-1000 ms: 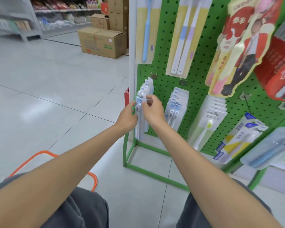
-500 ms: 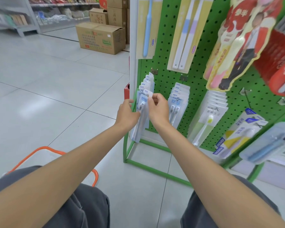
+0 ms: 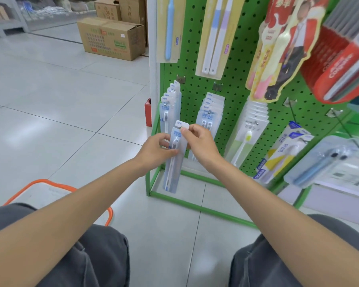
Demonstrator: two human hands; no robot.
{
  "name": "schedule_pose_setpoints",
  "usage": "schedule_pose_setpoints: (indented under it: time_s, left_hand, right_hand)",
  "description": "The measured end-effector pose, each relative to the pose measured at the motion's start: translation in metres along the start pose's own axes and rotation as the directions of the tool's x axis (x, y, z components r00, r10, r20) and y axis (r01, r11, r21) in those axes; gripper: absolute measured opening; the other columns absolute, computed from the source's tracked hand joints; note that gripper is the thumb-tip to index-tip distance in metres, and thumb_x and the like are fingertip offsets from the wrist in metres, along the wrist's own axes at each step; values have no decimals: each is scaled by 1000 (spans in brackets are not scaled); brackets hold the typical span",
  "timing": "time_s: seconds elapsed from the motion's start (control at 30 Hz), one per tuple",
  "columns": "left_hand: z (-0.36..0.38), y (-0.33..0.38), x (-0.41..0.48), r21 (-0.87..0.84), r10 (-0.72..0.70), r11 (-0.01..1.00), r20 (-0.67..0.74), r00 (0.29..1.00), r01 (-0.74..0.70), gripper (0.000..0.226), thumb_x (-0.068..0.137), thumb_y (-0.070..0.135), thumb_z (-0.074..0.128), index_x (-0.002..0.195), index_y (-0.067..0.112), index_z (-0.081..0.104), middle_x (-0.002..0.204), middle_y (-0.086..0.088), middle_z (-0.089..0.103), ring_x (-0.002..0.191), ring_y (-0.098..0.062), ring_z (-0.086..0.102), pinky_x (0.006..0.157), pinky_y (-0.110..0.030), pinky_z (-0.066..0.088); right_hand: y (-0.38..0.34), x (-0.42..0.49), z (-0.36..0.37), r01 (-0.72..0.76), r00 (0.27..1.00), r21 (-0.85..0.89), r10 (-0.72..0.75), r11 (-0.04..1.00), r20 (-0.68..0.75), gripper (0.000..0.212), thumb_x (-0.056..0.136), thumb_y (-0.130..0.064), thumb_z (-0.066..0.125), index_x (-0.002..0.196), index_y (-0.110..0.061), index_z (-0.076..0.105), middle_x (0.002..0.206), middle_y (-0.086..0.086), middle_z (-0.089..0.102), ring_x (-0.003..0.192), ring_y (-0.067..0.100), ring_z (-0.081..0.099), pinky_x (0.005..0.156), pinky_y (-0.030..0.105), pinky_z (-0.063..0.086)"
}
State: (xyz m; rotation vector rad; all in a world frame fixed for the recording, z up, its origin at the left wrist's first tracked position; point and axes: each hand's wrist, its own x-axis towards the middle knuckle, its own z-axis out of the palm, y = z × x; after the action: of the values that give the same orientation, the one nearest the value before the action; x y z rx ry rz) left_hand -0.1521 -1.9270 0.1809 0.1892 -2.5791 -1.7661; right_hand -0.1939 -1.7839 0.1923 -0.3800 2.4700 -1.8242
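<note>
Low on the left end of the green pegboard rack (image 3: 236, 90), just in front of the leftmost peg: holding one toothbrush pack (image 3: 175, 162) clear of the row of like packs (image 3: 170, 102) hanging behind it. Pinching its white top tab between thumb and forefinger of the right hand (image 3: 199, 141), the other fingers curled under. Gripping the pack's upper half from the left side with the left hand (image 3: 155, 150), thumb across the clear front, fingers wrapped behind. Long and narrow, tilted, top leaning right, bottom end reaching down toward the rack's green floor frame, apparently without touching it, though hard to judge from this angle. Inside the blister: a single white brush, head up, under a blue-printed card. Just right of the held pack, on the next peg: a row of twin-brush packs (image 3: 210, 114), partly hidden by the right hand. Further right: a row with a yellow-headed brush (image 3: 249, 137), then boxed blue-and-yellow packs (image 3: 282, 150). Higher on the board: larger cards with long pastel brushes (image 3: 214, 34). Down at lower left, on the pale tiled floor: an orange-rimmed basket (image 3: 56, 184), beside grey-trousered knees. Well back across the aisle: a cardboard carton (image 3: 112, 38).
</note>
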Motion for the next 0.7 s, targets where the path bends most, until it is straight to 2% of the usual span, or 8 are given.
schedule_pose_setpoints:
  time_s: [0.07, 0.13, 0.2, 0.4, 0.5, 0.53, 0.63, 0.7]
  left_hand:
    - [5, 2, -2, -17, -2, 1000, 54, 999, 3, 24, 85, 16, 75, 108, 19, 66, 95, -4, 64, 86, -15, 61, 71, -26, 49]
    - [11, 5, -4, -85, -37, 995, 76, 996, 44, 26, 87, 16, 74, 111, 15, 66, 96, -6, 66, 88, -19, 64, 78, -33, 56]
    - [16, 9, -6, -170, -85, 981, 79, 993, 97, 26, 88, 17, 73, 112, 12, 65, 100, -8, 70, 93, -22, 68, 86, -38, 57]
    - [23, 21, -7, -388, -182, 901, 62, 981, 192, 18, 88, 17, 72, 103, 13, 63, 98, -6, 71, 87, -20, 70, 81, -37, 60]
    - [23, 20, -4, -403, -228, 890, 8, 974, 212, 16, 89, 21, 72, 99, 13, 61, 103, -7, 69, 86, -19, 68, 75, -34, 61]
    - [23, 19, -3, -402, -242, 889, -5, 970, 219, 18, 89, 21, 72, 100, 12, 61, 104, -7, 69, 86, -19, 68, 75, -35, 61]
    - [24, 16, -1, -392, -279, 885, -14, 960, 252, 22, 89, 22, 72, 106, 11, 63, 108, -8, 69, 95, -22, 68, 82, -39, 60]
    - [29, 16, -1, -386, -285, 883, 13, 958, 268, 23, 91, 22, 70, 109, 10, 64, 108, -7, 70, 95, -21, 68, 81, -37, 60]
  right_hand:
    - [6, -7, -12, -65, 994, 19, 63, 998, 94, 39, 98, -39, 51, 76, -7, 50, 72, 8, 46, 71, 22, 49, 71, 42, 51]
    - [9, -18, -23, -141, 977, 43, 132, 989, 168, 42, 101, -42, 45, 81, -7, 57, 77, 11, 56, 76, 24, 55, 75, 39, 54]
    - [12, -30, -31, -193, 961, 29, 183, 981, 207, 42, 103, -43, 40, 84, -14, 65, 80, 3, 65, 78, 19, 61, 81, 36, 54]
    - [35, -64, -44, -351, 889, 2, 333, 936, 314, 39, 102, -45, 40, 91, -20, 67, 78, -4, 69, 72, 13, 64, 74, 27, 54]
    - [57, -80, -45, -379, 845, -98, 387, 920, 368, 36, 97, -42, 52, 102, -9, 66, 98, 14, 73, 82, 19, 67, 89, 45, 53]
    - [63, -85, -45, -375, 839, -137, 398, 917, 371, 37, 95, -40, 57, 102, -6, 66, 100, 16, 72, 81, 19, 65, 90, 46, 53]
    - [74, -99, -48, -378, 827, -126, 395, 917, 400, 28, 98, -24, 58, 108, 0, 67, 100, 8, 69, 79, 13, 67, 75, 23, 58]
    - [78, -104, -54, -390, 828, -83, 388, 917, 405, 26, 95, -18, 62, 112, 1, 67, 103, 10, 70, 81, 15, 69, 75, 21, 57]
